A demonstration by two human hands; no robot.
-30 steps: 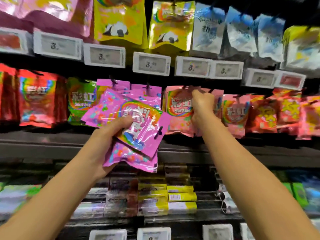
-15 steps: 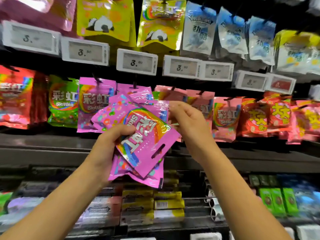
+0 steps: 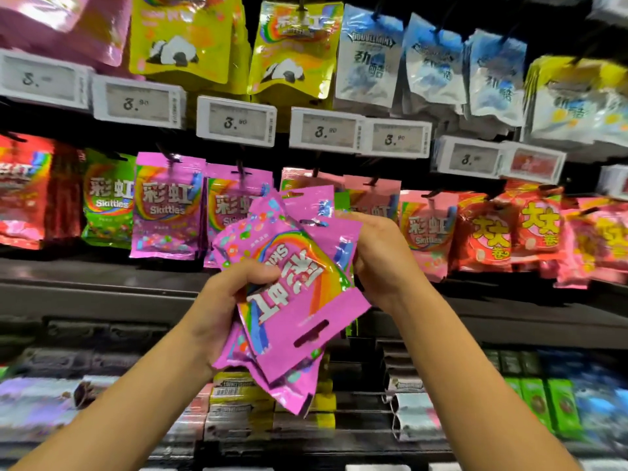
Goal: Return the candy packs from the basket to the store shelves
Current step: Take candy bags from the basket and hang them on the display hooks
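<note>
My left hand (image 3: 224, 300) grips a fanned stack of purple Skittles packs (image 3: 299, 290), held sideways in front of the shelf, thumb across the top pack. My right hand (image 3: 380, 256) grasps the stack's right edge, fingers curled behind the packs. Matching purple Skittles packs (image 3: 166, 212) hang on pegs just left of and behind the stack. Pink Skittles packs (image 3: 428, 232) hang to the right of my right hand. No basket is in view.
Green Skittles packs (image 3: 107, 202) and red packs (image 3: 20, 195) hang at the left, orange-red packs (image 3: 509, 232) at the right. White price tags (image 3: 238, 122) line the rail above. Yellow panda packs (image 3: 292, 49) and blue packs (image 3: 368, 59) hang higher. Boxed gum (image 3: 238, 399) fills the lower shelf.
My right hand left the pink packs on the peg and came down left onto the stack's right edge. The view shifted right, so the shelf items slid left.
</note>
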